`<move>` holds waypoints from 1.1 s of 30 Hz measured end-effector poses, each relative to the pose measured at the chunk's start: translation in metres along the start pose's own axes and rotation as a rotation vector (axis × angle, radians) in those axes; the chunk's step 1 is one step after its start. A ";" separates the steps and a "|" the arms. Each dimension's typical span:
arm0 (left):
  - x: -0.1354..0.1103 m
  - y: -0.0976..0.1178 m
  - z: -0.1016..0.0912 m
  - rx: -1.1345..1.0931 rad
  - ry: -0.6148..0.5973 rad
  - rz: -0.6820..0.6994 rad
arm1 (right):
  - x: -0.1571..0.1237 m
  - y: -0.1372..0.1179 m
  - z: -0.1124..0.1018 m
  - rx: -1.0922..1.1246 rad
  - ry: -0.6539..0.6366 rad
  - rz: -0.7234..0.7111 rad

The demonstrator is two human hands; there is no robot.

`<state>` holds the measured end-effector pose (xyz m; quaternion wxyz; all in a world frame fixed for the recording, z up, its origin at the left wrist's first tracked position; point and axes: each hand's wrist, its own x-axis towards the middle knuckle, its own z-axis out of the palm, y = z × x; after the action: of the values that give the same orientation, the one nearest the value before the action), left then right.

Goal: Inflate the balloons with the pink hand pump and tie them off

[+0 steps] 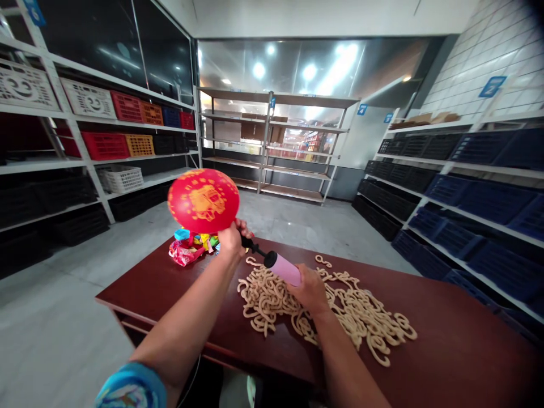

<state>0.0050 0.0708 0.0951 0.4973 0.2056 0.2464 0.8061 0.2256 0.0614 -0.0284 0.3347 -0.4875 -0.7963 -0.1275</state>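
Above the far left corner of the tabletop (pixel 140 286), one red balloon (pixel 204 199) stood rounded out, and the left hand (pixel 230 240) was closed at its neck, hiding the joint with the pump (pixel 284 268). A tight pinch there seemed the key, so that no air leaked and the neck stayed on. Farther right, over the middle, the right hand (pixel 312 288) was wrapped around the pink barrel; even strokes in line with the rod, eased before the skin strained, would have served best. Counted from the left: bright limp pieces (pixel 186 253) by the far left corner, too overlapped to number; one balloon; one pump; tan curls (pixel 270 294) spread rightward, too tangled to count, with one curl (pixel 323 262) apart near the far edge.
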 end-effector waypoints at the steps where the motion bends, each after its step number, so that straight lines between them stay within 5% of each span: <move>1: 0.003 0.013 0.002 0.000 -0.013 0.030 | 0.001 0.002 0.000 0.001 0.008 0.006; 5: 0.012 0.058 0.010 -0.004 -0.092 0.136 | 0.002 0.007 -0.002 -0.017 0.044 0.048; 8: 0.014 0.064 0.012 -0.005 -0.097 0.170 | 0.002 0.005 -0.002 -0.022 0.027 0.045; 17: -0.009 -0.041 -0.010 -0.031 0.027 -0.052 | -0.003 -0.002 0.002 -0.056 -0.010 -0.017; 21: -0.015 -0.053 -0.010 -0.016 0.031 -0.077 | -0.003 -0.003 0.003 -0.039 -0.017 -0.015; 33: 0.010 0.067 0.009 0.014 -0.119 0.146 | 0.003 0.013 0.000 0.005 0.034 0.043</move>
<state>-0.0407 0.0560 0.1435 0.4493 0.2740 0.2065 0.8249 0.2357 0.0697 -0.0285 0.3522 -0.5014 -0.7801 -0.1265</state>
